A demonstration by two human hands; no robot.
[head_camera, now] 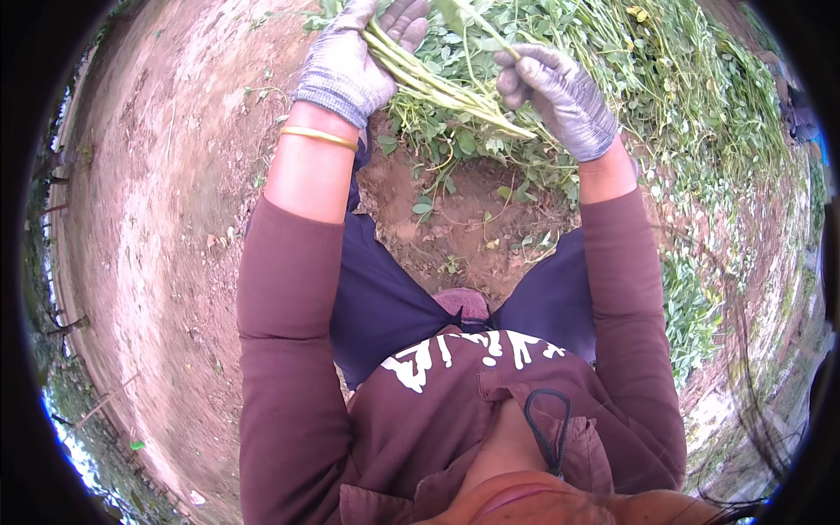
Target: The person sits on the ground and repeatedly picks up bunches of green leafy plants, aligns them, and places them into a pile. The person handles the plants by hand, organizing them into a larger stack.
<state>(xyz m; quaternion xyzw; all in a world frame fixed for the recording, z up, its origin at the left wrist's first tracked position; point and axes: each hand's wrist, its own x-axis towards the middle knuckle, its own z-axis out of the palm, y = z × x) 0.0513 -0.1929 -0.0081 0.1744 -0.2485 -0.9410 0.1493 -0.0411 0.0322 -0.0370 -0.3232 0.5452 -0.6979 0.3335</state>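
Note:
My left hand [357, 65], in a grey-white knit work glove with a darker palm, holds a bundle of pale green plant stems [440, 82]. Their bare ends slant down to the right, and the leafy part runs off the top edge. A single green stem [482, 26] is pinched between the thumb and fingers of my right hand [558, 88], gloved the same way. That hand is just right of the bundle, above a spread of cut leafy vines [466, 141] on the ground. A gold-coloured bangle [318, 136] circles my left wrist.
A large heap of leafy green vines [689, 98] covers the ground ahead and to the right. Another leafy patch [689, 315] lies by my right elbow. Bare brown soil [164, 216] stretches to the left. Between my legs is a pinkish object [462, 303], partly hidden.

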